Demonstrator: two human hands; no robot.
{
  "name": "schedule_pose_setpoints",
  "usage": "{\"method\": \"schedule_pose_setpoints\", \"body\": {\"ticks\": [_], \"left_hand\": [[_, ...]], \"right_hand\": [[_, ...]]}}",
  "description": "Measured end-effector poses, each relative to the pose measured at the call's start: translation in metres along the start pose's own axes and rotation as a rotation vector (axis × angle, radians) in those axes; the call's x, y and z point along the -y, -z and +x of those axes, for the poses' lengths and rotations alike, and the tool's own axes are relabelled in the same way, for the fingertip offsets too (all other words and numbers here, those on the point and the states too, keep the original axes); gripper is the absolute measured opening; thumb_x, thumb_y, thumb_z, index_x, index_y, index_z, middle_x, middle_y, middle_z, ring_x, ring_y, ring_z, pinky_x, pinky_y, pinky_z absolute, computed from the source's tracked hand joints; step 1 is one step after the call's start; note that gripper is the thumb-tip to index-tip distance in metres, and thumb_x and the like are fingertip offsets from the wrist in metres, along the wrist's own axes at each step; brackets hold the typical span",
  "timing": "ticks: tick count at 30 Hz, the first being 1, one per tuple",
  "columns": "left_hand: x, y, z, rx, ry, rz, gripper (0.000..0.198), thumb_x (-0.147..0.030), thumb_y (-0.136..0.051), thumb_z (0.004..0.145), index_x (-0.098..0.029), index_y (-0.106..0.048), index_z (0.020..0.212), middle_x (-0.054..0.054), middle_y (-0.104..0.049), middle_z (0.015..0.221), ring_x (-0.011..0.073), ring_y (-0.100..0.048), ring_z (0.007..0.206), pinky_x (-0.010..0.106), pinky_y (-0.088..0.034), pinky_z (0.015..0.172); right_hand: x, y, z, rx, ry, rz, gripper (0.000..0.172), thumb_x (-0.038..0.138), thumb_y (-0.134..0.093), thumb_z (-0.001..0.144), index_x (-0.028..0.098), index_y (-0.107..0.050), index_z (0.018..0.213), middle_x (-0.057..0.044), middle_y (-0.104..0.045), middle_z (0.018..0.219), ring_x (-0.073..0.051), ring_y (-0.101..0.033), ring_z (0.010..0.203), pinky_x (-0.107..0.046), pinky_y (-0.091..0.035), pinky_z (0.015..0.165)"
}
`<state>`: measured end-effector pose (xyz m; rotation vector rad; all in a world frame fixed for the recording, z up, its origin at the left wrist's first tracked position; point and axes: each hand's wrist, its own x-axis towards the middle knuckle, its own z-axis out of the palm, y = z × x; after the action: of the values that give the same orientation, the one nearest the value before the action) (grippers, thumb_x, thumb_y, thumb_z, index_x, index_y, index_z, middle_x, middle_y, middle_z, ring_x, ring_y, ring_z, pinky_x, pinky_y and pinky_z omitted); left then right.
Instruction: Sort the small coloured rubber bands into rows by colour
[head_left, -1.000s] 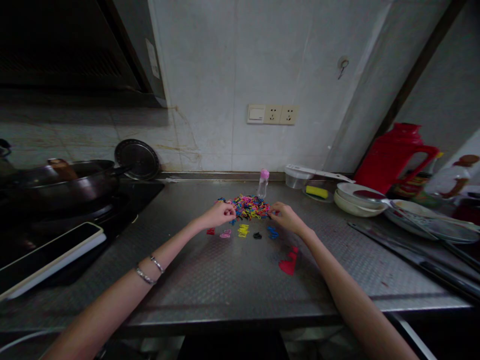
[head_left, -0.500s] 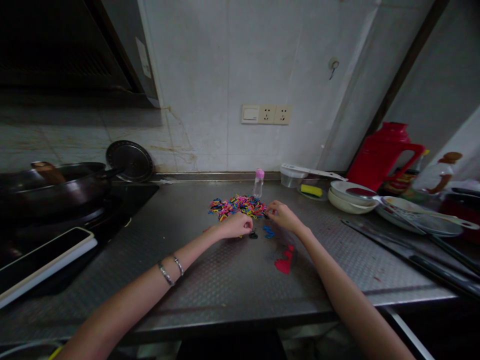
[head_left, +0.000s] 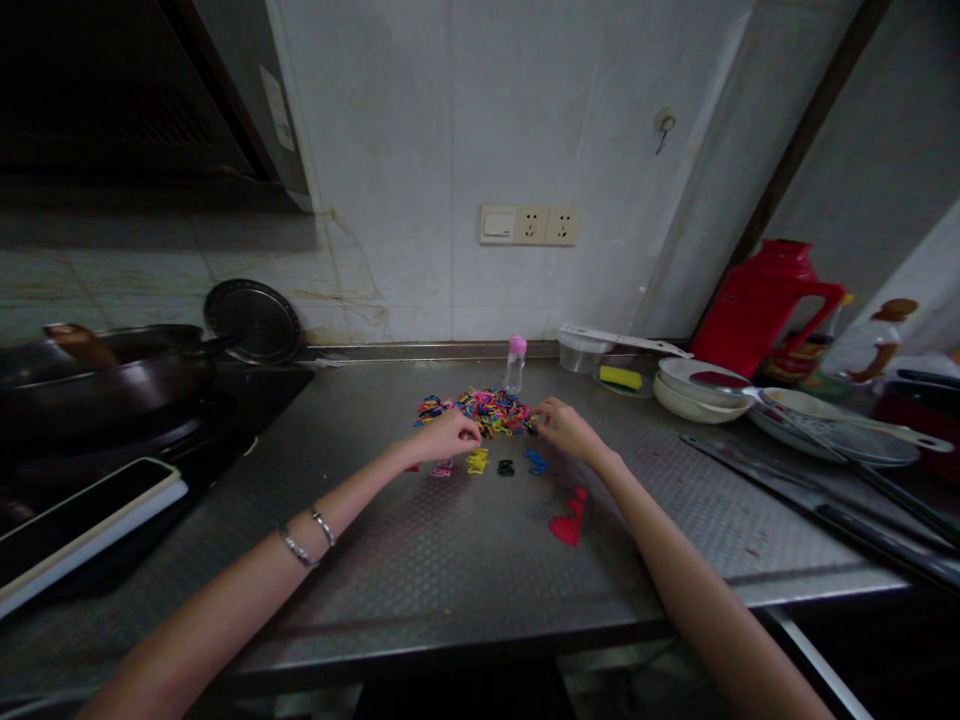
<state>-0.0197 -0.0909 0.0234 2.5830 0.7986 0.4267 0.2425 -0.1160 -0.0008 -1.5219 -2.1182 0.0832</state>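
Half a second ago the left hand (head_left: 446,437) lay lower on the grey patterned steel counter (head_left: 420,570), covering the small yellow cluster of elastic bands (head_left: 477,461). Now it is back at the near left edge of the heap of tiny multicoloured elastic bands (head_left: 487,408), and the yellow cluster shows again, in a row with the pink cluster (head_left: 441,468), the black cluster (head_left: 506,467) and the blue cluster (head_left: 535,462). The red cluster (head_left: 568,522) lies apart, nearer the person. The move reads as one band set down by colour and the hand returned to the heap. The right hand (head_left: 566,428) has hardly shifted and sits at the heap's right edge. Both forearms stretch forward, wrists low over the counter, fingers curled inward with the tips drawn together against the bands. Whether either pinch actually holds a band is too small to tell. A small clear bottle with a pink cap (head_left: 514,363) stands just behind the heap.
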Motion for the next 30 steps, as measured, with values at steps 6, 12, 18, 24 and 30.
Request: {"method": "schedule_pose_setpoints", "body": {"ticks": [6, 12, 18, 24, 30], "left_hand": [[0.030, 0.024, -0.025, -0.145, 0.161, -0.105, 0.028, -0.032, -0.050, 0.074, -0.009, -0.068, 0.076, 0.003, -0.061, 0.062, 0.0091, -0.047, 0.053, 0.019, -0.032, 0.052], [0.055, 0.032, -0.038, -0.243, 0.288, -0.244, 0.031, -0.034, -0.052, 0.071, -0.008, -0.067, 0.080, 0.003, -0.061, 0.062, 0.0090, -0.046, 0.050, 0.019, -0.031, 0.048], [0.065, 0.035, -0.042, -0.303, 0.330, -0.305, 0.031, -0.034, -0.054, 0.070, -0.008, -0.067, 0.079, 0.001, -0.057, 0.054, 0.0080, -0.043, 0.046, 0.019, -0.030, 0.045], [0.067, 0.036, -0.044, -0.333, 0.347, -0.320, 0.032, -0.035, -0.055, 0.068, -0.008, -0.067, 0.079, 0.002, -0.059, 0.056, 0.0085, -0.045, 0.047, 0.019, -0.030, 0.045], [0.067, 0.037, -0.045, -0.329, 0.370, -0.335, 0.032, -0.035, -0.055, 0.068, -0.008, -0.067, 0.080, 0.002, -0.058, 0.054, 0.0089, -0.045, 0.047, 0.020, -0.030, 0.045]], "right_hand": [[-0.001, -0.004, 0.001, -0.018, 0.003, -0.033, 0.027, 0.025, -0.048, 0.081, 0.020, -0.060, 0.105, -0.006, -0.055, 0.092, -0.014, -0.053, 0.080, -0.023, -0.040, 0.074], [-0.004, -0.018, 0.005, -0.008, 0.097, -0.101, 0.024, 0.029, -0.048, 0.082, 0.023, -0.065, 0.098, -0.009, -0.053, 0.096, -0.019, -0.047, 0.089, -0.031, -0.038, 0.081], [0.004, -0.028, 0.005, -0.019, 0.144, -0.178, 0.025, 0.032, -0.047, 0.083, 0.026, -0.065, 0.098, -0.010, -0.053, 0.101, -0.022, -0.042, 0.093, -0.036, -0.037, 0.081], [0.007, -0.028, 0.004, -0.054, 0.153, -0.173, 0.023, 0.032, -0.047, 0.083, 0.023, -0.066, 0.092, -0.009, -0.054, 0.098, -0.021, -0.042, 0.093, -0.034, -0.038, 0.081], [0.006, -0.032, 0.004, -0.059, 0.138, -0.152, 0.017, 0.028, -0.048, 0.083, 0.019, -0.062, 0.085, -0.008, -0.053, 0.095, -0.020, -0.043, 0.093, -0.032, -0.038, 0.081]]}}
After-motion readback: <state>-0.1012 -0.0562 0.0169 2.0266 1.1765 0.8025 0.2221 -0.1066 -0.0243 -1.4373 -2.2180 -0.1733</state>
